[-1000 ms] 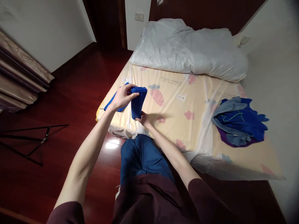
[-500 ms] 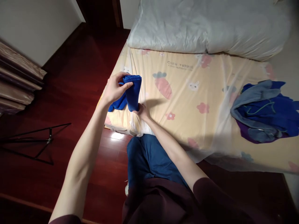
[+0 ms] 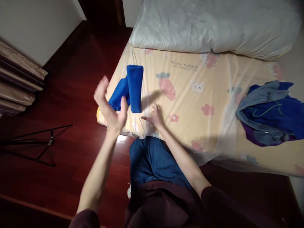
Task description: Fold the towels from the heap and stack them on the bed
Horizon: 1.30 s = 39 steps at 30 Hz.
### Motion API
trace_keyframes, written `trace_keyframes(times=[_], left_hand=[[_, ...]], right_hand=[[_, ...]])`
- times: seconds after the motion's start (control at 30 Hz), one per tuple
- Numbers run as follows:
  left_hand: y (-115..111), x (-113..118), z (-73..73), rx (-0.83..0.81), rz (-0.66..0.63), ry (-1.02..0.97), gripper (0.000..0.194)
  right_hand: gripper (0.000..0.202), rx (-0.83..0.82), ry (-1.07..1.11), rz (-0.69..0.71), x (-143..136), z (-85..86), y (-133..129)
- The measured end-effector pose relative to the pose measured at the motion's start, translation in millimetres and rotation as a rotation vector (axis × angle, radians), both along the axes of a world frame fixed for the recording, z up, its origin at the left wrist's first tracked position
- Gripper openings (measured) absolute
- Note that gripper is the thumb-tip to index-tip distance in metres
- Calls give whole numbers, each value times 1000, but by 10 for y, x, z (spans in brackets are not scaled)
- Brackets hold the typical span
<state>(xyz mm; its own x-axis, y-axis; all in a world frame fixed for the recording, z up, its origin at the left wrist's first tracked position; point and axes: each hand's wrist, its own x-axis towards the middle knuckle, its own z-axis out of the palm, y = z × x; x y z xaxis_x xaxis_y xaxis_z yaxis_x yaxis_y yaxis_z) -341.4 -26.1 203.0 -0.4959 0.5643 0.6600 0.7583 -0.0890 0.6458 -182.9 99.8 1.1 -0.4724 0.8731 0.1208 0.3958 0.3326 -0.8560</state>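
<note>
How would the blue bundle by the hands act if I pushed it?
The blue bundle looks like soft folded cloth, so it would probably squash, not break. It seems to stand on end, narrow and unheld, so a push might tip it. Its flattish shape suggests it wouldn't roll far.

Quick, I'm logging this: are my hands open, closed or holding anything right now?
Left hand: open, holding nothing.
Right hand: open, holding nothing, beside the blue cloth bundle.

Home bedroom, shown by a rectangular bed in yellow rabbit-print fabric (image 3: 185, 126) with puffy pale-grey bedding (image 3: 180, 28) along its far edge.
</note>
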Motion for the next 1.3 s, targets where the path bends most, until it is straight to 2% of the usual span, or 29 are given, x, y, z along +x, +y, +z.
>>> trace_keyframes(times=[0.07, 0.13, 0.2, 0.27, 0.3, 0.37, 0.43, 0.53, 0.63, 0.73, 0.9, 1.0, 1.17, 1.23, 1.3], left_hand=[[-607, 708, -259, 53, -32, -52, 50], [-1219, 1478, -644, -126, -287, -203, 45], [-1741, 2159, -997, -383, -536, -364, 43], [-2080, 2601, -1234, -621, -833, -347, 37], [-2165, 2708, -1310, -716, -982, -300, 29], [-2180, 2717, -1405, -856, -1106, -271, 17], [-2050, 2560, -1446, -906, -1172, -285, 13], [-1757, 2343, -1457, -894, -1266, -259, 16], [-1544, 2356, -1465, -867, -1317, -182, 19], [-1539, 2508, -1506, -829, -1253, -166, 21], [-1797, 2744, -1571, -737, -953, -187, 30], [-1878, 2797, -1573, -706, -910, -203, 31], [-1881, 2807, -1583, -708, -917, -188, 33], [-1880, 2823, -1601, -704, -902, -186, 33], [-1876, 2846, -1618, -702, -887, -182, 33]], right_hand=[[107, 25, 26, -147, 569, 102, -355], [81, 29, 43, -234, 1196, 189, -871], [60, 5, 3, -302, 1771, 264, -1481], [39, -31, -52, -306, 2210, 314, -2059], [31, -65, -89, -247, 2366, 323, -2296], [33, -90, -122, -174, 2544, 305, -2613], [36, -68, -125, -167, 2572, 266, -2720], [39, -23, -118, -168, 2502, 248, -2630], [43, -23, -99, -162, 2492, 275, -2490], [45, -64, -61, -198, 2546, 275, -2429], [38, -133, 68, -216, 2655, 218, -2386], [34, -209, 187, -221, 2746, 181, -2301], [30, -244, 252, -300, 3041, 142, -1932], [32, -202, 284, -412, 3242, 165, -1633], [42, -169, 344, -558, 3486, 243, -1224]])
